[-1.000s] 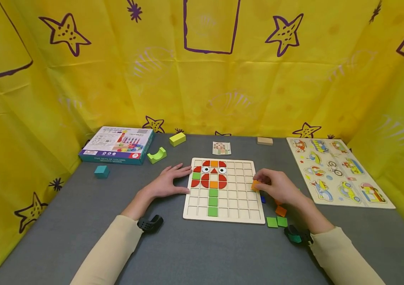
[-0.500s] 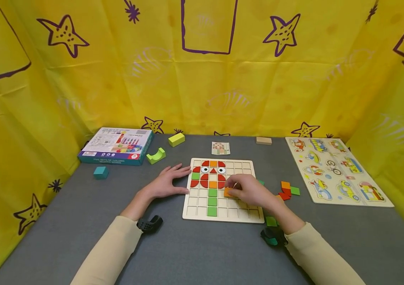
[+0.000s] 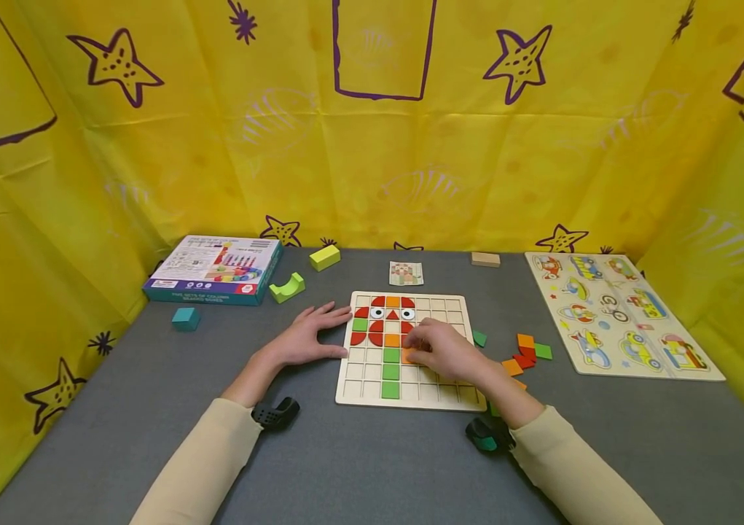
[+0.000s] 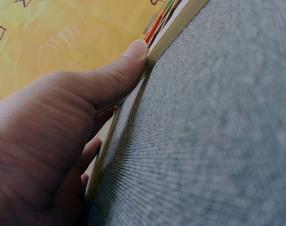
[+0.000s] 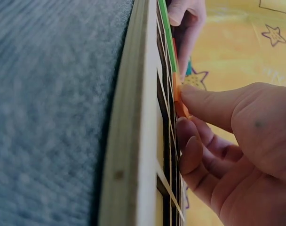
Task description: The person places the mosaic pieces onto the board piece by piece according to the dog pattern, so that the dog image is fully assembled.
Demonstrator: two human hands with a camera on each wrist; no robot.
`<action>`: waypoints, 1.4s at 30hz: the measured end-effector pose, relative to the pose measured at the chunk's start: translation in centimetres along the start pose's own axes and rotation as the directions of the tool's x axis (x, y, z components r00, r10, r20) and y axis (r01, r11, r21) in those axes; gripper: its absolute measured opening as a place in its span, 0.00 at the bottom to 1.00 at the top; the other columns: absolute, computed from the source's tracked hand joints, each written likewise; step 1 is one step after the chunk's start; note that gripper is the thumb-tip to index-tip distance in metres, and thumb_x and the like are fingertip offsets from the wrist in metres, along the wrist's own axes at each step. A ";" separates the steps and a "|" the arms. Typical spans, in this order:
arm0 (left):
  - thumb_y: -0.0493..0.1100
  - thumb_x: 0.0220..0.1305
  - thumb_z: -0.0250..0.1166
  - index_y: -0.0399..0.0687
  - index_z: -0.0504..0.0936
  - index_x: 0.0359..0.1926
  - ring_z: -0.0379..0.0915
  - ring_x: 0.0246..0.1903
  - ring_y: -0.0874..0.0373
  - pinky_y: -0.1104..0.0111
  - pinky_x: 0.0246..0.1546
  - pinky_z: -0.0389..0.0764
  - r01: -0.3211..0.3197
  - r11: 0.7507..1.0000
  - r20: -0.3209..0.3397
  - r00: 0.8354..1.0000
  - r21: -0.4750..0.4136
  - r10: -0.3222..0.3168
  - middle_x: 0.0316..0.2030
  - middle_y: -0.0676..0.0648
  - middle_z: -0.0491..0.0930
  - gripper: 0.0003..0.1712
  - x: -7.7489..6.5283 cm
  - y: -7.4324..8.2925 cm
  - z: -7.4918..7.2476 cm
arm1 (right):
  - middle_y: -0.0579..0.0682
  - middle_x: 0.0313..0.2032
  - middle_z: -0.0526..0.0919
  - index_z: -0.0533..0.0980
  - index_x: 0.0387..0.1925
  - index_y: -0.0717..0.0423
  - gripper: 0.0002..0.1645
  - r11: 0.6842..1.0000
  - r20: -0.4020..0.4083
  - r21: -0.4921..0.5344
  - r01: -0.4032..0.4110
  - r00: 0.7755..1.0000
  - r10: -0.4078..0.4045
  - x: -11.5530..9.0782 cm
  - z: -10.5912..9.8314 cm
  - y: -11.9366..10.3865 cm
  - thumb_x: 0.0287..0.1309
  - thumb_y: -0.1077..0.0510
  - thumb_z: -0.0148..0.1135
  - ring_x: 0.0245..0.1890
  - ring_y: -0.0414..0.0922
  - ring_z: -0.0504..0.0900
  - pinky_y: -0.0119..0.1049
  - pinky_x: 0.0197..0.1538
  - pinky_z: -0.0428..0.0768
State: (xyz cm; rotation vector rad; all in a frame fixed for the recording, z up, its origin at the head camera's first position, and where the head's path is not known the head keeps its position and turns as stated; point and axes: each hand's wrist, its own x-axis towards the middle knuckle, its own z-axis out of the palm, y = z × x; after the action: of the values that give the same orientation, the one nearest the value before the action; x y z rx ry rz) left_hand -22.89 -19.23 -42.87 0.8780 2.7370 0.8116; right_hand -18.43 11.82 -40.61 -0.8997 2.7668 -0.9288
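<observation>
A wooden grid board (image 3: 440,396) lies on the table, with red, green and orange tiles and two eye tiles set in its left part. My right hand (image 3: 445,351) is over the board's middle and pinches an orange square tile (image 3: 406,356) at the cell right of the topmost tile in the green column (image 3: 391,372). In the right wrist view, the thumb lies on this orange tile (image 5: 181,108), low at the grid, with curled fingers beside it. My left hand (image 3: 309,337) rests at the board's left edge, its fingers extended and thumb apart, touching the rim.
Loose orange, red and green tiles (image 3: 525,341) lie right of the board. A small pattern card (image 3: 406,273) sits behind it. A picture puzzle board (image 3: 621,317) is at far right; a box (image 3: 214,270), a teal cube (image 3: 186,319) and yellow-green blocks (image 3: 325,257) are at left.
My right hand has carried the orange tile leftward from the board's right edge to the cell beside the green column. My left hand has stayed at the left edge.
</observation>
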 end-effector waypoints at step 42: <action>0.59 0.61 0.72 0.49 0.67 0.75 0.42 0.77 0.43 0.41 0.72 0.40 0.013 1.000 0.013 1.000 0.007 -0.013 0.75 0.49 0.61 0.46 0.1 0.1 -0.1 | 0.56 0.43 0.85 0.81 0.50 0.67 0.19 0.964 -0.125 -0.015 -0.265 0.957 0.261 -8.9 -9.6 10.9 0.63 0.58 0.70 0.40 0.51 0.82 0.44 0.43 0.80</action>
State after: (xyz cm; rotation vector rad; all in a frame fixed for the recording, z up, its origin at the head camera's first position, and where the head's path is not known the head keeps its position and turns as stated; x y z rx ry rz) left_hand -22.89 -19.12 -42.75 0.8634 2.7328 0.7922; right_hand -19.05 28.83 -40.02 -0.4732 2.9149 -0.9233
